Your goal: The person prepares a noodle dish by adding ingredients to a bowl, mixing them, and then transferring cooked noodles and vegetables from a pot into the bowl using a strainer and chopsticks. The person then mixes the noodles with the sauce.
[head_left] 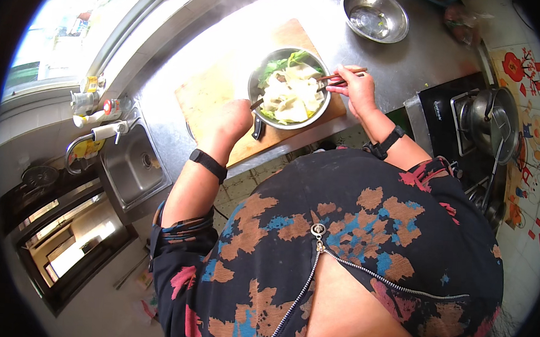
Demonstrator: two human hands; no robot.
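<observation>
A stainless steel bowl (325, 108) sits on a wooden cutting board (200, 100). Inside it lie broad pale sheets of noodle or dough (293, 93) with green leafy vegetables (274, 67) around them. My right hand (359, 88) holds a pair of brown chopsticks (345, 76), whose tips reach into the food from the right. At the bowl's left rim, my left hand (232, 120) is closed around a slim dark utensil (256, 104) that points into the bowl; most of it is hidden by my fist. A knife's black handle (257, 128) sticks out on the board beside the bowl.
An empty-looking steel basin (374, 17) with a few green scraps stands on the metal counter (397, 60). To the right, a steel pot (491, 122) sits on a gas stove (436, 109). A sink (136, 160) with a faucet (110, 132) is at the left, below bottles and jars.
</observation>
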